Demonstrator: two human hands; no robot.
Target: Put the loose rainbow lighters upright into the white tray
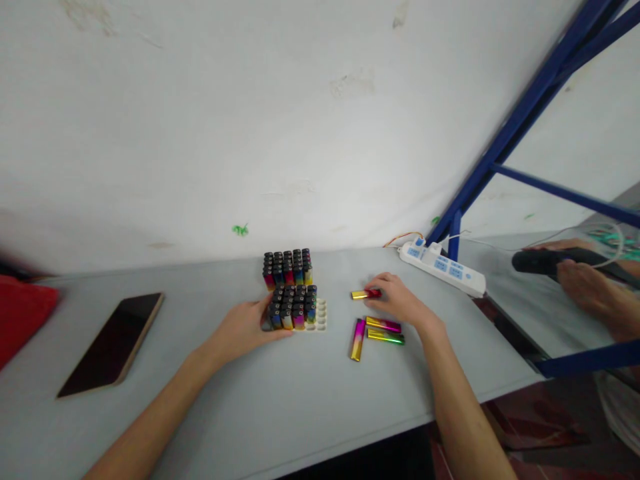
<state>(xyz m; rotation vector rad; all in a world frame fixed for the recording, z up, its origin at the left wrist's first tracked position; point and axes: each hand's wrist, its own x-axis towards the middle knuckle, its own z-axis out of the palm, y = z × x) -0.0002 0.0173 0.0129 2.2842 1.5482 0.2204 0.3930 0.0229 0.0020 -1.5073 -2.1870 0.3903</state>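
Observation:
My left hand [245, 328] is wrapped round the left side of a white tray [321, 315] with round-edged slots. Black-topped lighters [295, 308] in shiny colours stand upright in most of it; slots on its right side are bare. Just behind stands a second block of upright lighters [287, 268]. To the right, the fingers of my right hand [395, 299] are closed on a red and gold lighter [361, 295], held flat near the tabletop. Nearer to me lie three loose lighters: a pink and gold one [357, 340], a gold and magenta one [383, 325] and a yellow-green one [385, 337].
A phone [113, 343] lies on the grey table [300, 400] at the left, beside a red item [23, 313]. A white power strip [443, 267] sits by the blue metal frame [480, 180]. Beyond it, another person's hands [587, 283] hold a black object [543, 261].

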